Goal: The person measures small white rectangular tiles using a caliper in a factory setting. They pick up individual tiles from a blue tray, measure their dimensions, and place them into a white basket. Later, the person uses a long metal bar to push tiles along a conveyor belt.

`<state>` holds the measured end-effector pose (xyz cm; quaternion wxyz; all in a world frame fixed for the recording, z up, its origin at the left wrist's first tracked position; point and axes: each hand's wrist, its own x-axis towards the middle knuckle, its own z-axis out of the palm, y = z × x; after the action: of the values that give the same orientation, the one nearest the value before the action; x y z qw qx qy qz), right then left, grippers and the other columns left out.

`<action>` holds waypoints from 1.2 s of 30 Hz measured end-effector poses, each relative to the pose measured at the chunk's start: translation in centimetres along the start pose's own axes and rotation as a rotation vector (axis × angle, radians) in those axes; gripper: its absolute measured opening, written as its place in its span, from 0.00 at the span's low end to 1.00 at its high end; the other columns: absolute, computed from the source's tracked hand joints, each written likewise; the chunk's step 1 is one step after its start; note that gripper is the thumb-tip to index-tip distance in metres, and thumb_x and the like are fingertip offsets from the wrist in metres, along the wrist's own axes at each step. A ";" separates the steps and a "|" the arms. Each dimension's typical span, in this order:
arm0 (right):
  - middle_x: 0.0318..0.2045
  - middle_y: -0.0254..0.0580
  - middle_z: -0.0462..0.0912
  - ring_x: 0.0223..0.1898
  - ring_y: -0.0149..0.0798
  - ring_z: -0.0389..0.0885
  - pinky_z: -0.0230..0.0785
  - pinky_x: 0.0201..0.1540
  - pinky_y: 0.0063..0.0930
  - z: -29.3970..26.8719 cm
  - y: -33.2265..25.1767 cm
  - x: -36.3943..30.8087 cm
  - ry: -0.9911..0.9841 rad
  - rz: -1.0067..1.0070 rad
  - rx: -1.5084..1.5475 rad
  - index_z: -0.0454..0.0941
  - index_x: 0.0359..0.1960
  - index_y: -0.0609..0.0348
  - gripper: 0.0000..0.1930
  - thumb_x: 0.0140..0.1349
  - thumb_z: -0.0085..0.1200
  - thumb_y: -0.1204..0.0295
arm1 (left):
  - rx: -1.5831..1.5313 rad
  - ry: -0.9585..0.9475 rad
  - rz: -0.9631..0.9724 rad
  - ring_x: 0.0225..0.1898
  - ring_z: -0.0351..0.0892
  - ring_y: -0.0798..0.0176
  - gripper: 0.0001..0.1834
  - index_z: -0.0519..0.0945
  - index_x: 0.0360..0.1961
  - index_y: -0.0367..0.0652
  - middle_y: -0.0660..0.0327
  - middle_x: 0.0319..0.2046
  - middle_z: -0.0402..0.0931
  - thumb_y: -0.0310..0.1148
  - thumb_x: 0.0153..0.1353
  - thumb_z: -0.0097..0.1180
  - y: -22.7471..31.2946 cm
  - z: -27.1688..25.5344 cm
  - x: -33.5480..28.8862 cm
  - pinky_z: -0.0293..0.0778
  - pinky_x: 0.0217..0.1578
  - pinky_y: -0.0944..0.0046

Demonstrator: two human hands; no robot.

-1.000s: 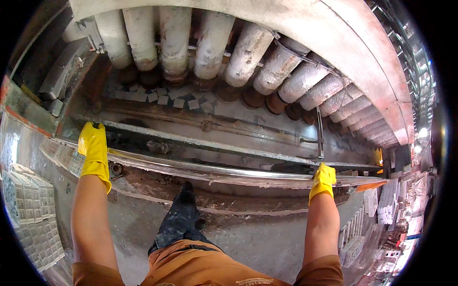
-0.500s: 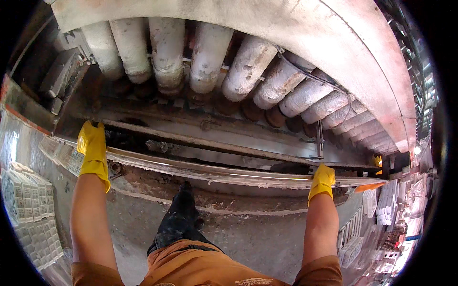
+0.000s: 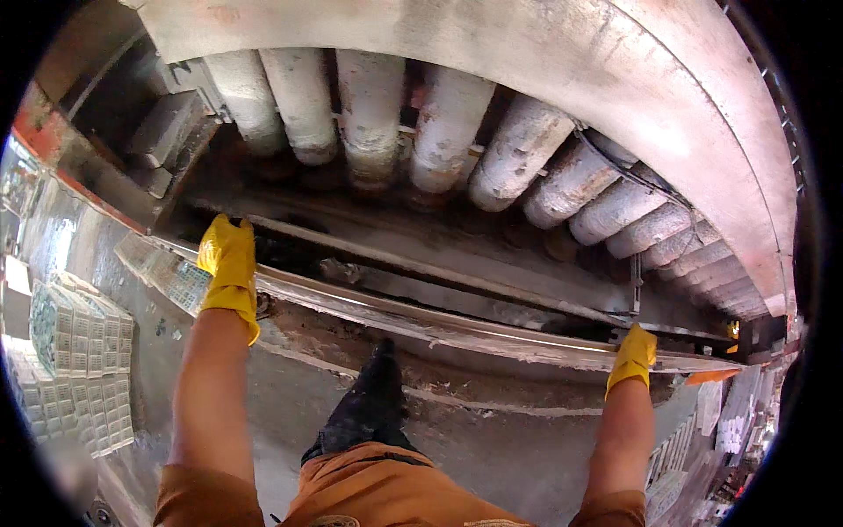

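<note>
Both my hands wear yellow rubber gloves and reach forward to a long metal trough. My left hand [image 3: 228,255] is closed over the left part of the trough's near metal rail [image 3: 439,323], its fingertips bent over to the inner side. Far to the right, my right hand [image 3: 632,353] is curled over the same rail, fingers partly hidden behind it. Just beyond the rail, a thin long bar [image 3: 421,266] runs nearly parallel to it, with a dark gap between. Lumpy grey residue [image 3: 341,270] sits in that gap, near my left hand.
Above the trough hangs a row of thick, whitish, worn cylinders [image 3: 373,123] under a broad curved metal cover [image 3: 527,35]. A rectangular metal block [image 3: 167,127] sits at the upper left. Stacked pale crates [image 3: 83,378] stand on the floor at left; slatted racks [image 3: 672,457] stand at right.
The whole view has shifted, so the scene sits farther right in the picture. Both hands keep their places on the rail.
</note>
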<state>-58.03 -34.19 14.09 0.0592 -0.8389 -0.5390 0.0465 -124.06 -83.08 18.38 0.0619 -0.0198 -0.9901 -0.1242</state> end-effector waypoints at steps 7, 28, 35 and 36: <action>0.36 0.43 0.91 0.39 0.46 0.90 0.70 0.55 0.47 -0.9 -0.3 -2.4 -0.139 0.025 0.001 0.83 0.48 0.66 0.30 0.72 0.41 0.48 | -0.001 0.007 -0.037 0.51 0.84 0.39 0.23 0.85 0.48 0.45 0.46 0.48 0.85 0.51 0.60 0.63 -1.4 -1.4 -1.6 0.77 0.50 0.43; 0.42 0.50 0.90 0.48 0.54 0.88 0.73 0.53 0.49 -1.0 7.6 -5.6 -0.010 -0.126 -0.138 0.88 0.43 0.64 0.34 0.73 0.42 0.43 | 0.025 0.019 -0.049 0.52 0.84 0.40 0.26 0.84 0.52 0.46 0.48 0.50 0.85 0.53 0.60 0.62 -7.6 -1.3 -6.2 0.77 0.48 0.40; 0.43 0.46 0.90 0.48 0.48 0.89 0.79 0.48 0.47 -1.1 8.6 -6.3 -0.048 -0.257 -0.368 0.86 0.50 0.53 0.18 0.73 0.49 0.56 | 0.026 0.052 -0.020 0.51 0.83 0.39 0.26 0.84 0.51 0.44 0.48 0.50 0.84 0.52 0.59 0.62 -9.1 -1.4 -7.1 0.77 0.48 0.41; 0.42 0.47 0.90 0.47 0.49 0.89 0.76 0.50 0.48 -0.7 9.3 -6.2 -0.007 -0.272 -0.389 0.87 0.46 0.57 0.25 0.74 0.44 0.50 | 0.025 0.052 -0.014 0.52 0.83 0.39 0.26 0.84 0.51 0.44 0.47 0.50 0.84 0.52 0.59 0.62 -9.2 -1.2 -7.2 0.77 0.49 0.41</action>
<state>-52.16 -43.68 13.46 -0.0998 -0.7540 -0.6461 -0.0638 -117.26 -92.43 16.36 0.0872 -0.0090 -0.9897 -0.1129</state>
